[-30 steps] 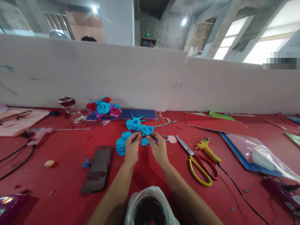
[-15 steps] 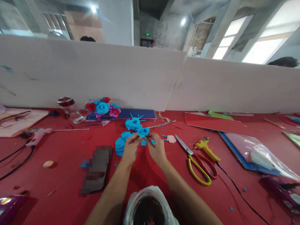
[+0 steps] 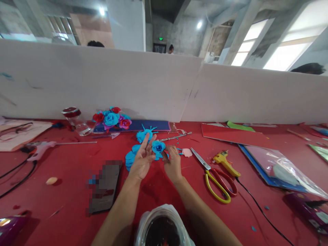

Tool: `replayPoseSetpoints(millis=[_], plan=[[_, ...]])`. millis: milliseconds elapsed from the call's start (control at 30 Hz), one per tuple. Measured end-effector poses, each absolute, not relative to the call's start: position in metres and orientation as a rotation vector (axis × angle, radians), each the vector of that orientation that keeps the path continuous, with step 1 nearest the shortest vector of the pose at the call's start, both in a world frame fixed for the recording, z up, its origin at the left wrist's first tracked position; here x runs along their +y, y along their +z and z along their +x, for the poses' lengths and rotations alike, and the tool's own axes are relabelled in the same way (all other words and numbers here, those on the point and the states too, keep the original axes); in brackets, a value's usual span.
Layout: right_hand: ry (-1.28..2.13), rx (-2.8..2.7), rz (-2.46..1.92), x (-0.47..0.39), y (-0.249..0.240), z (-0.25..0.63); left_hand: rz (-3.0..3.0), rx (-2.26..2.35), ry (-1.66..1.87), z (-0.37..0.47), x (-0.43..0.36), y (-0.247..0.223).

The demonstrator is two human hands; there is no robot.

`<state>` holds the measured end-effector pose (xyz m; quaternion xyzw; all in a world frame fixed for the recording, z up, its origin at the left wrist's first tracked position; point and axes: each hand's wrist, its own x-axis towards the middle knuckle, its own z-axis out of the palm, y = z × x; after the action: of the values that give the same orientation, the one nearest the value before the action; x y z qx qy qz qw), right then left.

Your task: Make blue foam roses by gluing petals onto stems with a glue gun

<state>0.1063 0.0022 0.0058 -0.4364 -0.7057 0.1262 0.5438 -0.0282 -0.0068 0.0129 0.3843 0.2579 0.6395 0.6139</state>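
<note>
A blue paper rose [image 3: 158, 146] is held between my two hands, its petals facing up. My right hand [image 3: 173, 162] has its fingers curled at the rose's right side, gripping it. Close to the rose's left edge, my left hand [image 3: 142, 159] has its fingers spread and raised. Behind them lies another blue paper flower [image 3: 145, 135] with thin strips sticking out. A stack of blue paper petals [image 3: 130, 160] is left of my left hand, partly covered by it. Small blue pieces lie under the rose.
Scissors [image 3: 211, 171] and a yellow glue gun [image 3: 225, 162] lie right, a phone [image 3: 106, 186] left. A jar [image 3: 164, 227] stands at the near edge. Farther back are a bouquet [image 3: 112, 119], a glass bottle [image 3: 77, 121] and a white partition [image 3: 102, 82].
My left hand has let go of the rose and opened, its fingers now raised. The rose has turned to show more of its face and shifted slightly right and nearer.
</note>
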Motion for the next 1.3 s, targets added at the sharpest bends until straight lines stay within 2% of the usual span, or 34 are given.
replayPoseSetpoints(millis=[233, 500, 667, 800, 967, 1033, 1300], plan=[[0.158, -1.667, -1.120, -0.004, 0.013, 0.104, 0.878, 0.867, 1.482, -0.011, 0.000, -0.002], [0.118, -1.646, -1.242, -0.008, 0.016, 0.099, 0.617, 0.742, 1.458, -0.002, -0.003, 0.007], [0.159, -1.696, -1.227, -0.010, 0.012, 0.096, 0.680, 0.802, 1.542, -0.004, 0.001, 0.000], [0.322, -1.647, -1.155, -0.011, 0.014, 0.094, 0.748, 0.857, 1.605, -0.005, 0.003, -0.004], [0.882, -1.231, -1.018, -0.005, 0.015, 0.094, 0.744, 0.923, 1.585, -0.005, 0.000, 0.000], [1.003, -1.162, -0.955, -0.002, 0.014, 0.094, 0.740, 0.935, 1.572, -0.004, -0.001, 0.001], [0.880, -1.209, -1.010, -0.003, 0.012, 0.095, 0.784, 0.932, 1.546, -0.004, 0.001, -0.003]])
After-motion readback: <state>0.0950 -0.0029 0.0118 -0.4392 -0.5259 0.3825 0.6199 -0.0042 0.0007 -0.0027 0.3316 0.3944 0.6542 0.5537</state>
